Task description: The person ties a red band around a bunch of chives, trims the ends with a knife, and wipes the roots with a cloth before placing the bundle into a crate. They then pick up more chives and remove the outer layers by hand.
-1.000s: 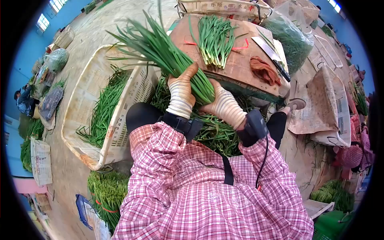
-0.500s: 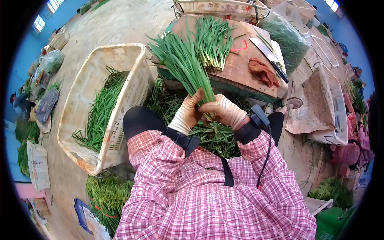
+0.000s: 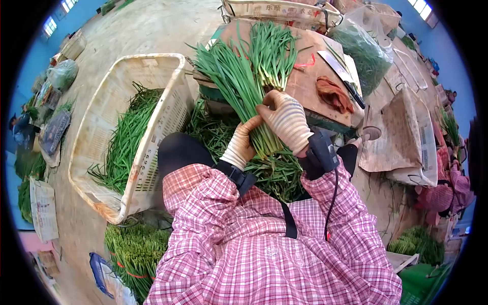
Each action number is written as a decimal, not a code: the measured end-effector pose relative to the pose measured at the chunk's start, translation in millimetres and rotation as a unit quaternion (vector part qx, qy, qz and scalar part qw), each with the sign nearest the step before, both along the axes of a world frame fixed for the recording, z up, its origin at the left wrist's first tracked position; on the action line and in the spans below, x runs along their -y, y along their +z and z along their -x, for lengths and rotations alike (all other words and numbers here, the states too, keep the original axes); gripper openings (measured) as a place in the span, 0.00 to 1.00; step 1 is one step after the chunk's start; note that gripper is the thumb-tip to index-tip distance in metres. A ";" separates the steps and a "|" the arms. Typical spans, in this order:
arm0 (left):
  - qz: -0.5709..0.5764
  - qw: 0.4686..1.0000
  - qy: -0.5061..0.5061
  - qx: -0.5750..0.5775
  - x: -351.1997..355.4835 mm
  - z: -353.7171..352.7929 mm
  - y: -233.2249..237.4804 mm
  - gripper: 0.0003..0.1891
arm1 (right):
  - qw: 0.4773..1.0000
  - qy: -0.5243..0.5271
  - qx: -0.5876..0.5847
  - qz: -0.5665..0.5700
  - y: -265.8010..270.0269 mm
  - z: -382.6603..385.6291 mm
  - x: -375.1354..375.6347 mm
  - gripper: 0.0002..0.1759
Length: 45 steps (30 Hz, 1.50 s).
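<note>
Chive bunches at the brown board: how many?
2: held bunch in the left hand and right hand; second bunch lying on the board. Others may be hidden.

The person wears a pink-and-white plaid shirt (image 3: 264, 254), ribbed beige gloves (image 3: 290, 122) on left hand (image 3: 241, 145) and right hand (image 3: 287, 119), black wrist straps (image 3: 236, 175), and a black cable (image 3: 330, 198) at the right one.

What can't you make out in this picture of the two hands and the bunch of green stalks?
All in the head view:
- Lower ends of the bunch of green stalks: covered by the left hand and right hand.
- Right hand's grip: its fingers curl out of sight behind the stalks.
- Lettering on the top crate: cut by the picture edge and too small.
- The person at far left: blurred at the lens rim.
</note>
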<state>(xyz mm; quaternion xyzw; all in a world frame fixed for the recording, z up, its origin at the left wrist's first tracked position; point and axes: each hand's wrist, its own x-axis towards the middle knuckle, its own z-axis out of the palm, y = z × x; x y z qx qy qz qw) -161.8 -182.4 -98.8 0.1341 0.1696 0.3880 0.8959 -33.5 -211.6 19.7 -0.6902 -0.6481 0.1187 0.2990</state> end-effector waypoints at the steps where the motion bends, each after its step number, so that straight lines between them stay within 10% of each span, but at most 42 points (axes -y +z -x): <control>1: 0.007 1.000 0.001 0.014 0.3 1.6 0.7 0.22 | 0.999 -0.002 -0.023 -0.040 -5.4 3.2 0.6 0.17; 7: -0.028 0.997 0.052 -0.056 14.6 4.8 2.1 0.21 | 0.945 0.122 -0.216 -0.211 -18.1 18.2 44.7 0.07; 12: 0.024 1.000 -0.016 0.007 7.1 10.1 17.4 0.19 | 0.848 0.386 -0.348 0.104 34.5 -16.7 107.2 0.07; 16: -0.026 0.996 -0.037 0.075 8.6 10.2 16.4 0.21 | 0.998 0.055 -0.009 0.012 6.2 -49.2 84.2 0.18; 20: 0.020 0.996 -0.009 0.088 8.5 7.6 8.7 0.22 | 0.945 0.087 -0.273 0.159 -34.0 -40.5 58.8 0.18; 23: -0.007 0.996 -0.036 0.085 8.1 13.2 14.4 0.23 | 0.963 0.097 -0.187 0.171 -24.1 -58.9 64.1 0.19; 27: -0.022 0.999 -0.031 -0.009 5.4 17.7 16.6 0.22 | 0.874 -0.070 0.327 0.353 -47.6 -116.8 67.7 0.23; 28: -0.068 0.994 0.005 -0.089 7.7 15.2 20.4 0.22 | 0.906 -0.086 0.327 0.255 -35.0 -101.9 77.1 0.33; 31: -0.105 0.980 0.040 -0.166 12.7 6.1 14.7 0.22 | 0.992 -0.022 -0.092 0.081 -40.6 -52.6 66.7 0.41; 37: 0.019 0.999 -0.029 0.022 7.7 20.2 -5.4 0.23 | 0.777 0.098 -0.582 0.217 -59.1 -35.6 56.7 0.27; 41: 0.047 0.995 -0.031 0.081 8.3 19.4 -5.2 0.24 | 0.761 0.101 -0.603 0.218 -53.6 -34.4 57.5 0.27; 45: -0.001 1.000 0.012 0.015 14.0 9.1 8.8 0.24 | 0.890 0.108 -0.412 0.162 -61.7 -30.2 55.1 0.27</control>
